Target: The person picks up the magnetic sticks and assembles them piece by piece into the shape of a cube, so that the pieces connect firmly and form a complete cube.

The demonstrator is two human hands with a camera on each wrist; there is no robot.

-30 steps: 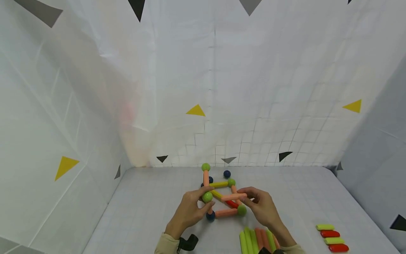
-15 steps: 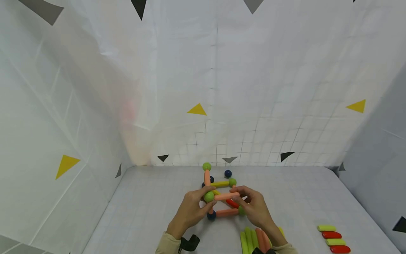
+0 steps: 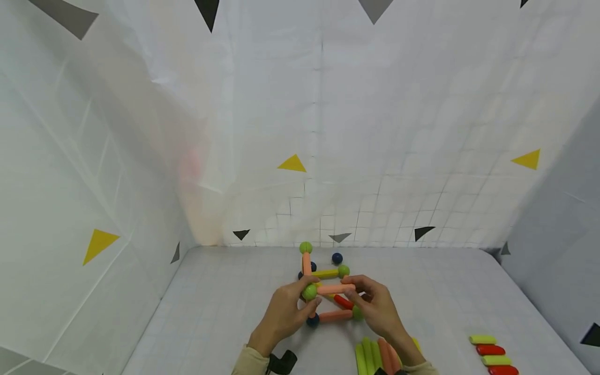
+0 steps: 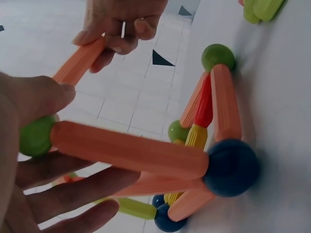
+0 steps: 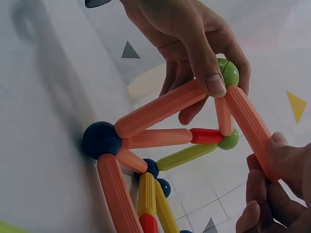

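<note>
A frame of magnetic sticks and balls stands on the table. My left hand [image 3: 285, 312] pinches a light green ball [image 3: 310, 291], which tops an orange stick [image 5: 160, 109] rising at a slant from a dark blue ball [image 3: 312, 320]. Between thumb and fingers, my right hand [image 3: 377, 304] holds another orange stick [image 3: 335, 289]; its far end meets the green ball in the right wrist view. Below lie the frame's lower orange stick [image 3: 335, 316], a red piece [image 3: 344, 301] and a yellow stick [image 3: 326, 273]. Behind the left hand, a second green ball [image 3: 305, 247] sits high on the frame.
Loose green sticks [image 3: 369, 355] and orange sticks [image 3: 385, 355] lie side by side at the near edge, partly behind the right forearm. Short green pieces [image 3: 483, 339] and red pieces [image 3: 490, 350] are lined up at right. A dark blue ball [image 3: 337, 258] rests behind the frame.
My right hand has moved left with its orange stick, bringing the stick's end from a gap away up to the green ball. My left hand stays nearly in place on that ball.
</note>
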